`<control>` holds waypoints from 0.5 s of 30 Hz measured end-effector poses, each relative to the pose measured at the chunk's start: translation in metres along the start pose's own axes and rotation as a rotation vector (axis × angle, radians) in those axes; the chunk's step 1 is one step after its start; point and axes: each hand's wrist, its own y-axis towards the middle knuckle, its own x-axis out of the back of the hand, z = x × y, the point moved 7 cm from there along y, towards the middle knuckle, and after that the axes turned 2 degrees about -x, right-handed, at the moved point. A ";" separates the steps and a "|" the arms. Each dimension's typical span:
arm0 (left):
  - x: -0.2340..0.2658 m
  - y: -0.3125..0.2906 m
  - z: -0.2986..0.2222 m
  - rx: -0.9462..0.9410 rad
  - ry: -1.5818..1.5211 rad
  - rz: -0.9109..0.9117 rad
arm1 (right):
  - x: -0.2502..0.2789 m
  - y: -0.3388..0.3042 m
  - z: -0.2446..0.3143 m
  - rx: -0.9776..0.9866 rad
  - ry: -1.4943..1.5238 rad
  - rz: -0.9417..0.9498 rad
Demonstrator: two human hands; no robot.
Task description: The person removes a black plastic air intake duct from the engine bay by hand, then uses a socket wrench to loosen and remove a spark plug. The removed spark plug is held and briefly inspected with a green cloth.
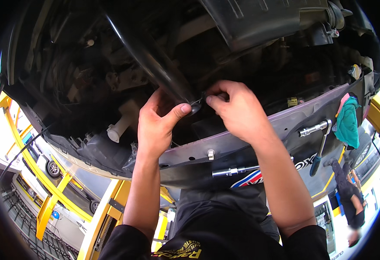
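Observation:
Under a raised car, a long glossy black tube [149,60] slants down from the upper left. My left hand [155,119] is closed around its lower end, thumb on the near side by the rim. A small thin wire-like piece [197,102] shows at that rim. My right hand [235,108] is beside the tube's end, with thumb and forefinger pinched together next to this piece. What those fingertips hold, if anything, is too dark and small to make out.
A metal crossbar edge [259,115] runs beneath my wrists. Against the dark panel are a ratchet with socket [320,136], a socket extension [235,171] and a teal cloth [348,123]. Yellow lift posts [112,212] stand around. Another person [350,199] is at the right.

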 end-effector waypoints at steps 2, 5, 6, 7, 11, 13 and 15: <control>0.002 0.000 0.002 -0.005 -0.026 0.035 | 0.009 -0.002 0.003 0.056 -0.098 -0.056; 0.000 0.000 0.001 -0.005 -0.022 0.055 | 0.017 -0.004 0.015 0.002 -0.028 -0.100; -0.001 -0.001 0.001 -0.005 -0.030 0.057 | 0.014 -0.005 0.016 0.059 -0.034 -0.100; -0.001 -0.001 0.001 -0.005 -0.038 0.058 | 0.013 -0.005 0.015 0.035 -0.050 -0.098; -0.003 -0.005 0.002 -0.017 -0.048 0.031 | 0.005 -0.001 0.017 -0.019 -0.110 -0.079; -0.004 -0.006 0.003 -0.016 -0.050 0.019 | 0.002 -0.001 0.019 -0.016 -0.167 -0.083; -0.005 -0.007 0.003 -0.023 -0.059 0.011 | -0.002 -0.001 0.025 0.000 -0.252 -0.102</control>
